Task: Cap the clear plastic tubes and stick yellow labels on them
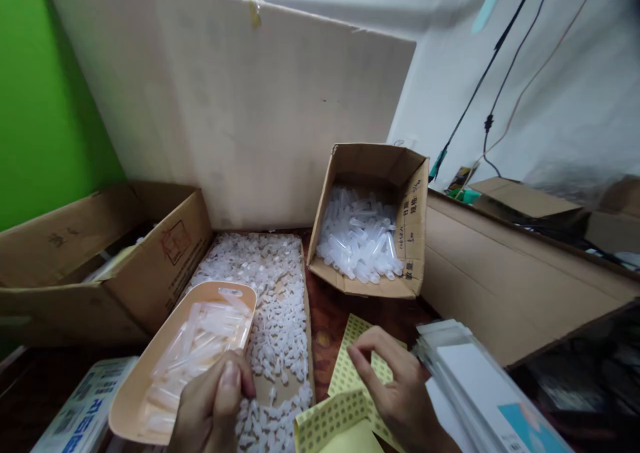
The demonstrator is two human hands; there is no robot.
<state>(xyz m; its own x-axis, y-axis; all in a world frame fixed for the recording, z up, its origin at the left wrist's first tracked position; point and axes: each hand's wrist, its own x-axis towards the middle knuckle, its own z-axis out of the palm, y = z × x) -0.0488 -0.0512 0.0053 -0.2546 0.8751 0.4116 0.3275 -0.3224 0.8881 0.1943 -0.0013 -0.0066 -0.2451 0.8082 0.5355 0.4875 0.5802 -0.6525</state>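
Observation:
My left hand (213, 399) is closed, thumb up, over the near edge of a peach plastic basin (131, 383). Any thing inside its fingers is hidden. Clear plastic tubes (200, 343) lie in the basin. My right hand (395, 386) pinches thumb and forefinger together above a yellow sheet of small round stickers (345, 353); anything between the fingertips is too small to make out. A folded part of the yellow sheets (333, 416) lies between my hands. Many small white plastic pieces (277, 326) are spread on a cardboard tray beside the basin.
A tilted cardboard box (369, 286) of clear plastic tubes stands behind the sheet. Another open carton (165, 253) is at left. Stacked flat packs (480, 379) lie right of my right hand, before a large cardboard box (510, 273). A white board (270, 106) rises behind.

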